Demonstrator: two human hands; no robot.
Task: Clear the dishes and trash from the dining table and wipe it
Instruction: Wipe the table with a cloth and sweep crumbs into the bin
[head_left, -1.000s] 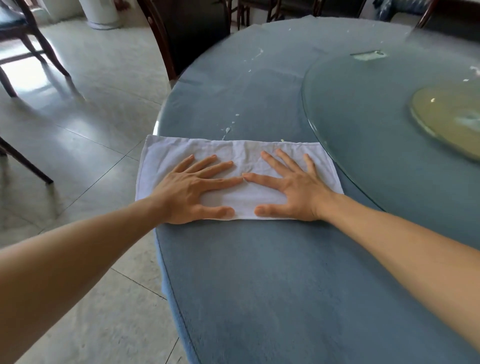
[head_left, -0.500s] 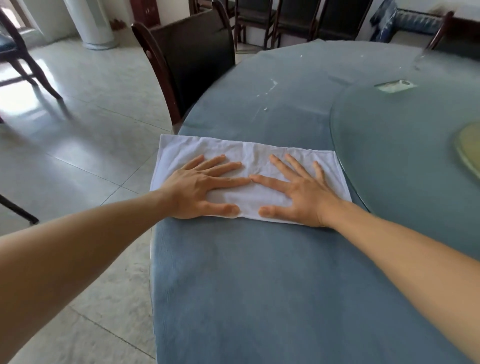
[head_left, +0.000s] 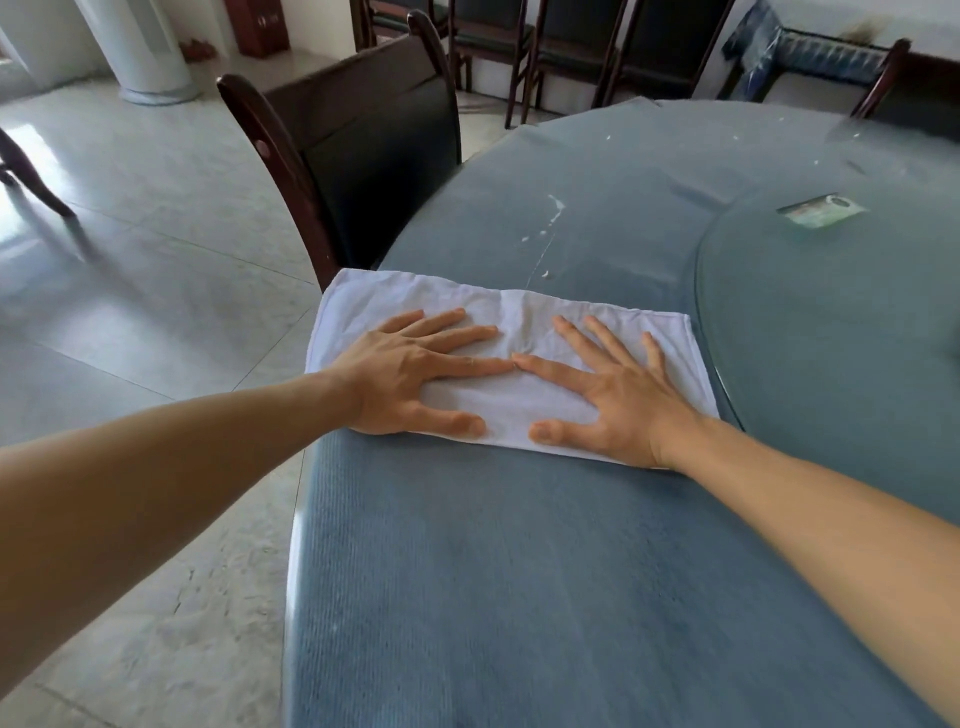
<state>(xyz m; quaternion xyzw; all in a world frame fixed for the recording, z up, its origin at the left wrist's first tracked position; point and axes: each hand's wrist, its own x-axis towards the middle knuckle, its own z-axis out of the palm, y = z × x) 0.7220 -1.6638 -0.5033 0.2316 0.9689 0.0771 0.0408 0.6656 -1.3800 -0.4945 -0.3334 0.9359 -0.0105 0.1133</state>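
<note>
Beyond cloth (head_left: 519, 332) — white spills (head_left: 550, 218), dark chair (head_left: 363, 150) beside table (head_left: 519, 597).

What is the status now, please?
Left hand and right hand flat on white cloth. White spill ahead on table. Nothing in the way.

Both my arms are bare: no sleeve shows anywhere along either forearm, from the frame's edge to the wrist. My left hand (head_left: 415, 374) carries no ring, watch or band, and my right hand (head_left: 613, 387) is just as plain. My nails are short and unpainted. Tendons ridge the backs of both hands, running toward the knuckles. My left forearm enters from about 8 o'clock, thick at the frame's edge and narrowing to the wrist; my right enters from about 4 o'clock and narrows likewise.
</note>
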